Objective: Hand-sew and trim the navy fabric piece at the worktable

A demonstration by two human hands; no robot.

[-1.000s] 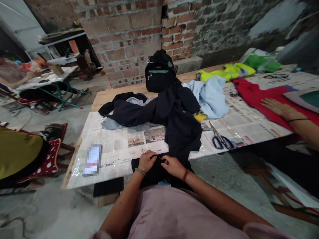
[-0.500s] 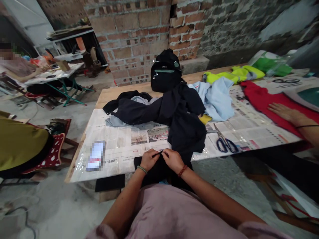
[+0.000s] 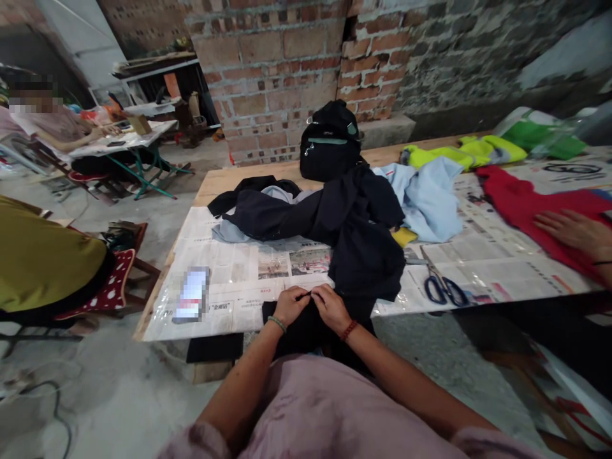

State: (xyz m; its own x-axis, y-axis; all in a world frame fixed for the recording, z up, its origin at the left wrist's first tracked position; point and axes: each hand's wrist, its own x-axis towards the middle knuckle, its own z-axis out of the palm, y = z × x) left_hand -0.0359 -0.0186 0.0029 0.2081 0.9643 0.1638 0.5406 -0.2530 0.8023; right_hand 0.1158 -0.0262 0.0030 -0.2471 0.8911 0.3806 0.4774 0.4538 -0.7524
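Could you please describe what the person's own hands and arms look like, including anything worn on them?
The left hand is ungloved, with a greenish beaded bracelet at the wrist. The right hand is also ungloved, with a dark red beaded bracelet. The dusty-pink top has loose sleeves that leave the lower arms bare.

Into a makeshift sewing workshop here, rough brick wall (image 3: 282, 83), concrete floor (image 3: 119, 382), newspaper-covered worktable (image 3: 229, 268), scissors (image 3: 435, 276) near heaped garments (image 3: 306, 217), seemingly another workbench (image 3: 161, 131) back there

Your dark cloth (image 3: 307, 325) lies rumpled over the counter's (image 3: 239, 173) near edge, a small fold pinched up.
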